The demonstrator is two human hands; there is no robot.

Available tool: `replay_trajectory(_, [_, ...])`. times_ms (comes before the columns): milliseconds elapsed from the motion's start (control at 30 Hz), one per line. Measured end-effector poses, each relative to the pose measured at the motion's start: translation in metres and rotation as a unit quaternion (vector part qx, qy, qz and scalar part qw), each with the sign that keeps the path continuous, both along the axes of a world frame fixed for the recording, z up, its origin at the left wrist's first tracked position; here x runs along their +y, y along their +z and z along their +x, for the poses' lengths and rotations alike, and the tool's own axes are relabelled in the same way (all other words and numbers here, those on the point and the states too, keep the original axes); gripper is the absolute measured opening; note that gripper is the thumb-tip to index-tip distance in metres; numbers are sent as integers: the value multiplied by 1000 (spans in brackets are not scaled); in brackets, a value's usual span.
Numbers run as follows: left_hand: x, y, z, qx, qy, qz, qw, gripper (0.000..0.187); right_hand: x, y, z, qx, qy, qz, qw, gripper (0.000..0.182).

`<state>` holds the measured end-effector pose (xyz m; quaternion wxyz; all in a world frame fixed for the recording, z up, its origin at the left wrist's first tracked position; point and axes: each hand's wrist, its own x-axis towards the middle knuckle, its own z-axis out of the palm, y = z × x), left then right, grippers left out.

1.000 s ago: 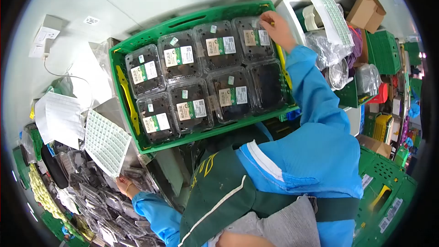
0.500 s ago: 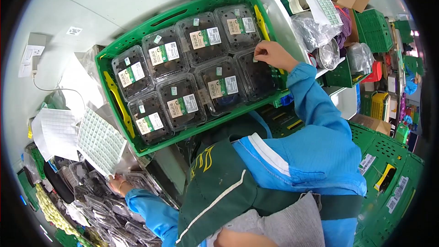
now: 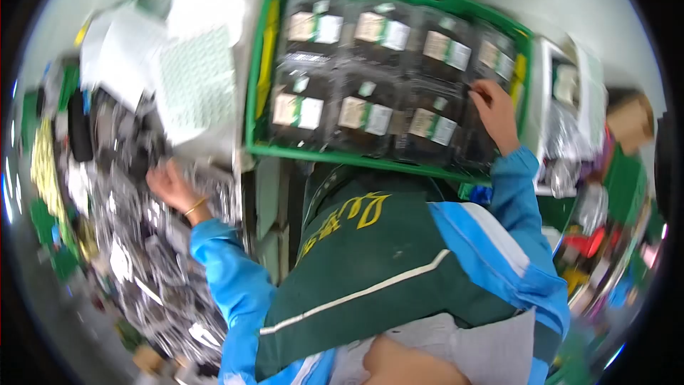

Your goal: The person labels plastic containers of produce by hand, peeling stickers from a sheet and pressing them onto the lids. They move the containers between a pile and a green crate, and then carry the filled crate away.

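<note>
The green crate [image 3: 385, 160] holds two rows of clear plastic boxes with dark contents. Most lids bear a printed label, such as this label [image 3: 431, 126], and a small sticker [image 3: 439, 103]. My right hand [image 3: 496, 115] is over the near-row box [image 3: 479, 144] at the right end, thumb and finger brought together. Anything between those fingertips is too blurred to make out. My left hand [image 3: 173, 187], fingers curled but smeared by motion, is over a heap of clear plastic packs [image 3: 142, 242]. Beyond it lies a sheet of small green-and-white stickers [image 3: 196, 82], apart from the hand.
White paper [image 3: 128, 46] lies beside the sticker sheet at the left. A white bin [image 3: 545, 93] with plastic bags stands right of the crate. Farther right are a cardboard box [image 3: 630, 120] and another green crate [image 3: 627, 171].
The view has turned, so the crate appears more level and farther right. My left hand has come away from the sticker sheet. My right hand stays at the same box; the sticker it pinched is indistinct.
</note>
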<state>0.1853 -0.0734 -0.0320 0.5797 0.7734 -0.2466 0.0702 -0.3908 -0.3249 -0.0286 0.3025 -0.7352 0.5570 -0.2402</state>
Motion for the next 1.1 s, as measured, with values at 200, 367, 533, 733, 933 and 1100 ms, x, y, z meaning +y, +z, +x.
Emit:
replay_trajectory(200, [44,-49,-174,417,-172,136,882,30,44,32,109,-127,134,140,973,9])
replay_trajectory(367, [26,-133,-175,468,-14,10,884,56,92,31,200,-184,391,188,882,8])
replay_trajectory(533, [-5,-138,-147,574,-55,-282,767,24,124,13,261,-192,474,216,832,10])
replay_trajectory(733, [14,-105,-145,632,-116,-301,705,33,133,-17,327,-189,484,55,853,28])
replay_trajectory(933, [19,-106,-137,646,-110,-306,691,34,154,-26,364,33,519,13,854,48])
replay_trajectory(1100, [26,-100,-129,651,-91,-308,688,34,150,-29,374,40,521,116,844,51])
